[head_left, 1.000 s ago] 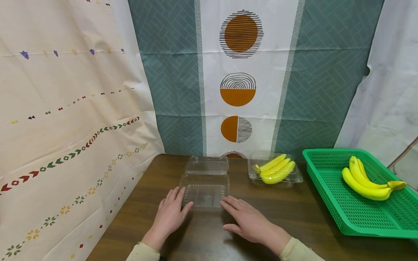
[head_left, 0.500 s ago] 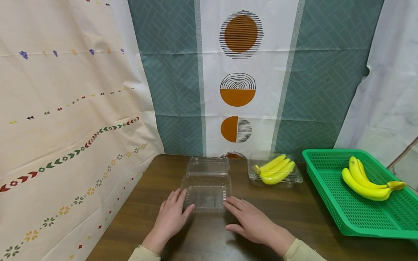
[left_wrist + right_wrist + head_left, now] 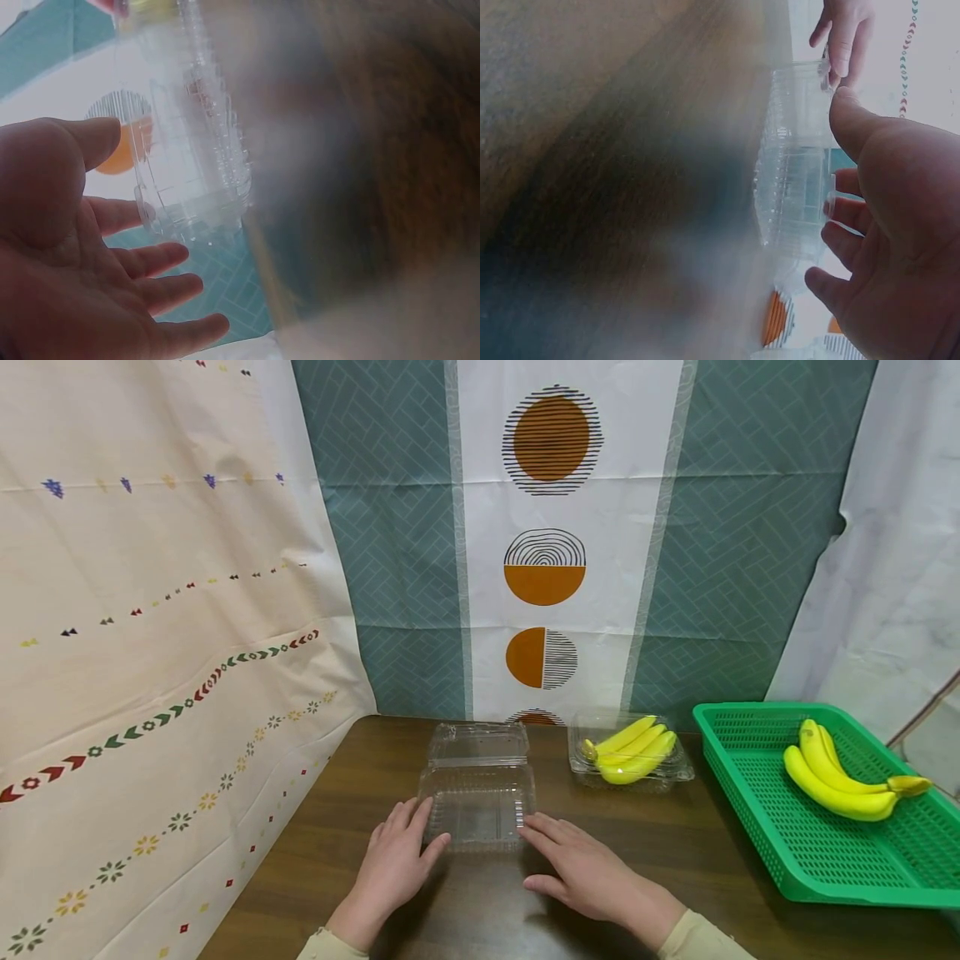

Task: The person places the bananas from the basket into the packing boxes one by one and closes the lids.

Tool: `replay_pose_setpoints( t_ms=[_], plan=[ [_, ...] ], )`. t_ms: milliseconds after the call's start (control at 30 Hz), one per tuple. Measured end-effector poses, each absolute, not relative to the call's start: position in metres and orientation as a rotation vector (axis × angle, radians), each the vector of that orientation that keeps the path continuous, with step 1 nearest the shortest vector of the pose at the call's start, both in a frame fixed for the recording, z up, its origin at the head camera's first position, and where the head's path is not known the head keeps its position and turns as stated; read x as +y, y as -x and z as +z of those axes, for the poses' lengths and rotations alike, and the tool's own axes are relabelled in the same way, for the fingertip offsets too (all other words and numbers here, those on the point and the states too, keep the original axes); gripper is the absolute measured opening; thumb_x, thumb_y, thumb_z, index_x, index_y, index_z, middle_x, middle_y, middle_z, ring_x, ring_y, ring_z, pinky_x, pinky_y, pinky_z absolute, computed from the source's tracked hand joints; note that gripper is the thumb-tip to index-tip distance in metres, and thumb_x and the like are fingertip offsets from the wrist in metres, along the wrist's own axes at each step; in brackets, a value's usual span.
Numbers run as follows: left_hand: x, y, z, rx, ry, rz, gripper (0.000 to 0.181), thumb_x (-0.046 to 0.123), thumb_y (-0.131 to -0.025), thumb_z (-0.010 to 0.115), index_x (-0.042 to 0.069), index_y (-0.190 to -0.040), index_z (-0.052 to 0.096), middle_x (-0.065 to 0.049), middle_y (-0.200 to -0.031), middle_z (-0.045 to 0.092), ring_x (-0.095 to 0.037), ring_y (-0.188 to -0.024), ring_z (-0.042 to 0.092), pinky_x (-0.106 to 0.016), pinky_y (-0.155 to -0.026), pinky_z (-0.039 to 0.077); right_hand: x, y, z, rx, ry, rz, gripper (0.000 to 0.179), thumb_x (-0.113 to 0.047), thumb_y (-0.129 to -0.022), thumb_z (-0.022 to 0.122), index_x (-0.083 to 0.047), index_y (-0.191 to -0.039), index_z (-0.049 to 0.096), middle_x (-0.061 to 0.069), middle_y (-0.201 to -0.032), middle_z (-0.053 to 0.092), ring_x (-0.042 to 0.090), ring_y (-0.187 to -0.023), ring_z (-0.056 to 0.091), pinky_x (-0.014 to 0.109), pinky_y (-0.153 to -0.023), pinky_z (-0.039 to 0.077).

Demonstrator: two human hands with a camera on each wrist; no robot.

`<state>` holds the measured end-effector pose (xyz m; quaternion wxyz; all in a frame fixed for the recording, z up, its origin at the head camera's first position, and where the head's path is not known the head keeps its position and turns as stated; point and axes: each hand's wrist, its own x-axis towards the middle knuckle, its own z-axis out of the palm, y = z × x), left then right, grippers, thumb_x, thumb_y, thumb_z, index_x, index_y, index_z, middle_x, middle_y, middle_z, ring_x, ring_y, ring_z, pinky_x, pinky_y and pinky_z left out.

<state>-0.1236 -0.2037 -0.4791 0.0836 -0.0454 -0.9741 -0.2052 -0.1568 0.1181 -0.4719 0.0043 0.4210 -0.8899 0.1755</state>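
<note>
Has fingers of left hand [image 3: 393,864] and right hand [image 3: 588,868] spread, pinching nothing, at opposite sides of clear box [image 3: 467,817], with lid [image 3: 478,747] folded back, on table [image 3: 480,910]. Could skid or tip, likely being light, if pushed unevenly; could buckle if squeezed. Visible in left wrist view: palm, hidden in head view. Only in head view: green basket [image 3: 840,893] with bananas [image 3: 828,768].

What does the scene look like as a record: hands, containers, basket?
left hand: fingers extended at the left side of the near container
right hand: fingers extended at its right side
near container: clear, empty, lid tipped back
second container: clear, farther right, bananas inside
basket: green, far right, holding a banana bunch
surface: brown wooden table
</note>
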Motion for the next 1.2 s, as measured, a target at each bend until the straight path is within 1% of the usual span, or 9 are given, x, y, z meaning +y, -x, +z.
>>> replay_pose_setpoints(
  t_ms=[200,467,633,1067,1200],
  plan=[
    [-0.203,0.125,-0.478,-2.895,0.142,-0.620,0.066,0.039,-0.109,0.072,0.005,-0.162,0.054,-0.027,-0.164,0.048,-0.053,-0.156,0.038,-0.076,-0.117,0.035,0.120,0.158,-0.469,-2.819,-1.309,0.551,0.068,-0.044,-0.110,0.070,-0.006,-0.164,0.052,0.013,-0.171,0.046,0.034,-0.159,0.042,0.058,-0.125,0.037],
    [-0.201,0.127,-0.479,-2.923,0.141,-0.653,0.067,0.040,-0.109,0.072,0.005,-0.163,0.052,-0.028,-0.170,0.040,-0.053,-0.159,0.032,-0.077,-0.118,0.033,0.123,0.157,-0.467,-2.838,-1.299,0.569,0.069,-0.045,-0.110,0.069,-0.006,-0.164,0.052,0.013,-0.171,0.046,0.034,-0.159,0.042,0.059,-0.125,0.037],
    [-0.201,0.128,-0.480,-2.930,0.141,-0.664,0.068,0.041,-0.110,0.071,0.005,-0.164,0.051,-0.027,-0.172,0.038,-0.052,-0.160,0.031,-0.077,-0.118,0.032,0.123,0.157,-0.466,-2.858,-1.294,0.581,0.070,-0.046,-0.110,0.070,-0.006,-0.164,0.051,0.013,-0.171,0.046,0.034,-0.158,0.042,0.060,-0.125,0.037],
    [-0.200,0.125,-0.484,-2.932,0.148,-0.685,0.068,0.041,-0.110,0.071,0.007,-0.165,0.050,-0.025,-0.174,0.037,-0.053,-0.160,0.031,-0.078,-0.118,0.032,0.128,0.156,-0.466,-2.805,-1.295,0.558,0.070,-0.046,-0.110,0.069,-0.006,-0.165,0.051,0.014,-0.170,0.047,0.035,-0.157,0.044,0.060,-0.124,0.038],
    [-0.201,0.126,-0.485,-2.938,0.143,-0.685,0.069,0.042,-0.110,0.070,0.008,-0.166,0.050,-0.024,-0.174,0.036,-0.052,-0.160,0.031,-0.078,-0.118,0.032,0.134,0.157,-0.464,-2.735,-1.256,0.522,0.071,-0.044,-0.109,0.071,-0.005,-0.164,0.051,0.014,-0.169,0.049,0.036,-0.157,0.045,0.059,-0.124,0.039]
  ],
)
